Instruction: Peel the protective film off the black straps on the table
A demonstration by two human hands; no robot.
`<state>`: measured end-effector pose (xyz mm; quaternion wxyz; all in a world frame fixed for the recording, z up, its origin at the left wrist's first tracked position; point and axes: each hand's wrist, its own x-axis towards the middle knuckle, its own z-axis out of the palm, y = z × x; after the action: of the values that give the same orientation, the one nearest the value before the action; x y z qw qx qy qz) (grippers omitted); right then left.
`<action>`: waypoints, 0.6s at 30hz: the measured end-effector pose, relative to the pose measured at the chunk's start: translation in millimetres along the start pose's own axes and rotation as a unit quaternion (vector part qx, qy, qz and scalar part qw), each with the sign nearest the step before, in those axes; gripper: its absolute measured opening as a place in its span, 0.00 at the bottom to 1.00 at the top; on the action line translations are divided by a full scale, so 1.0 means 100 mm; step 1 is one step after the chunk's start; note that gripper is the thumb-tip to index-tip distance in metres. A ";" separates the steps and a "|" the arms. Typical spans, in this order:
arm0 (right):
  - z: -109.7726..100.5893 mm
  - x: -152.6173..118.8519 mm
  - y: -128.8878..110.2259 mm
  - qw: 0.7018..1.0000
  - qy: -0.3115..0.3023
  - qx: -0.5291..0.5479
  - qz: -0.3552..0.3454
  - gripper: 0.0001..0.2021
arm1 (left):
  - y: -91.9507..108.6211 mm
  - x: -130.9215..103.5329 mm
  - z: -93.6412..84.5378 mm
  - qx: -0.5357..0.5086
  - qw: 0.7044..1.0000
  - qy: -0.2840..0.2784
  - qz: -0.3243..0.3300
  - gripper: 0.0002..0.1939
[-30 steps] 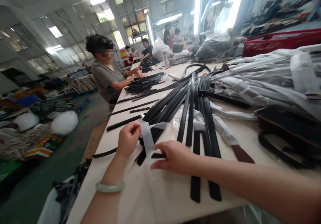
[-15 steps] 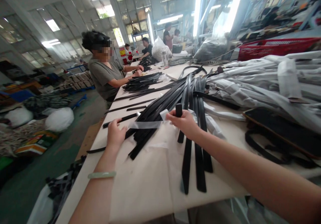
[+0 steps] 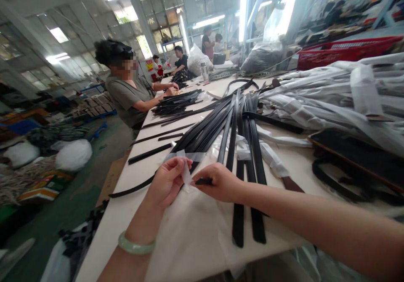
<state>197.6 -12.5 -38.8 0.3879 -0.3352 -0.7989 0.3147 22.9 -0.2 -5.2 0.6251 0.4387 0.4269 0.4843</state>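
Note:
My left hand (image 3: 168, 182) pinches a strip of thin translucent white plastic (image 3: 186, 176) between thumb and fingers. Close by on its right, my right hand (image 3: 221, 184) is closed on the end of a black strap (image 3: 203, 181), and its fingertips meet the plastic's lower end. Whether the strap's tip is inside the plastic, I cannot tell. Behind both hands a bundle of long black straps (image 3: 205, 126) fans out over the pale table (image 3: 186, 240). Several strap ends point toward me beneath my right forearm. A light green bangle sits on my left wrist.
White-wrapped straps (image 3: 331, 92) are heaped at the right, with a red basket (image 3: 347, 52) behind them. A dark flat piece (image 3: 353, 151) lies at the right edge. Across the table's left side, a person in a grey shirt (image 3: 126, 92) handles small parts beside another black strap pile (image 3: 176, 103).
My right hand has come down and left with the black strap, which now points left instead of up. My left hand has moved right and now grips the plastic close to it.

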 end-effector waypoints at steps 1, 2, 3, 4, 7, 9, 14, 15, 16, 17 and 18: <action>0.00 0.00 0.00 1.000 -0.008 -0.002 -0.004 0.06 | 0.00 0.00 -0.01 -0.006 1.000 -0.002 0.002 0.15; 0.00 0.00 -0.01 1.000 -0.016 -0.006 -0.007 0.06 | 0.00 0.00 -0.02 -0.010 1.000 -0.003 0.006 0.15; -0.02 0.01 -0.02 1.000 -0.025 -0.014 -0.008 0.06 | 0.00 0.01 -0.03 -0.012 1.000 -0.001 0.012 0.14; -0.04 0.01 -0.03 0.999 -0.035 -0.024 -0.007 0.07 | 0.00 0.01 -0.03 -0.010 1.000 0.003 0.018 0.14; -0.20 0.04 -0.05 0.998 -0.044 -0.040 -0.003 0.19 | 0.00 0.02 -0.06 0.018 0.999 0.010 0.028 0.12; -0.34 0.07 -0.07 0.999 -0.025 -0.022 0.005 0.18 | 0.00 0.03 -0.09 0.053 0.998 0.008 0.027 0.11; -0.54 0.12 -0.09 0.995 0.032 -0.099 -0.008 0.10 | -0.06 -0.01 -0.10 0.144 0.990 -0.004 0.008 0.08; -0.54 0.12 -0.10 0.991 0.029 -0.130 -0.023 0.11 | -0.07 -0.02 -0.09 0.164 0.987 -0.003 0.003 0.09; -0.54 0.12 -0.10 0.987 0.021 -0.154 -0.035 0.12 | -0.09 -0.03 -0.09 0.182 0.983 -0.001 -0.001 0.11; -0.54 0.13 -0.10 0.984 0.012 -0.169 -0.044 0.14 | -0.10 -0.03 -0.08 0.199 0.980 0.001 -0.005 0.13; -0.53 0.13 -0.09 0.983 0.002 -0.179 -0.049 0.15 | -0.11 -0.03 -0.08 0.213 0.977 0.003 -0.008 0.14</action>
<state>233.0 4.8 0.0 0.3384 -0.3602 -0.8569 0.1464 17.6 -3.6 -17.3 0.5200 0.5572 0.5256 0.3781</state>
